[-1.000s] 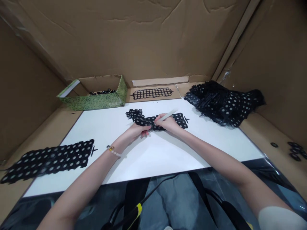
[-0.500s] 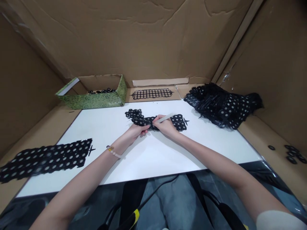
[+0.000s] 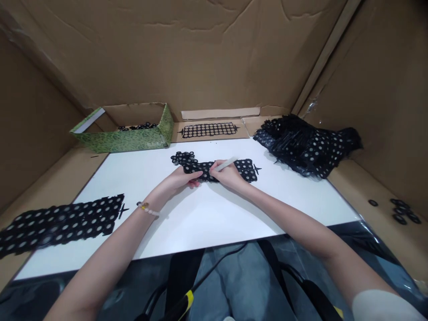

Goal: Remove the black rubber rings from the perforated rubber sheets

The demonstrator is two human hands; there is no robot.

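A black sheet of joined rings lies across the middle of the white board. My left hand grips its near left edge, thumb on top and fingers curled underneath. In my right hand is a pale, pen-like stick, held like a pencil with its lower end at the sheet. What the tip touches is hidden by my fingers. Just beyond my left hand, a small cluster of loose black rings sits at the sheet's far left corner.
Another black ring sheet lies at left. A green-patterned box holding black rings stands at back left. At the back is a ring lattice on cardboard. Stacked sheets lie right, near several loose rings. Cardboard walls enclose the board.
My left hand has shifted left along the sheet, and its thumb now lies flatter on top. My right hand and the stick stay at nearly the same spot. The whole view has shifted slightly.
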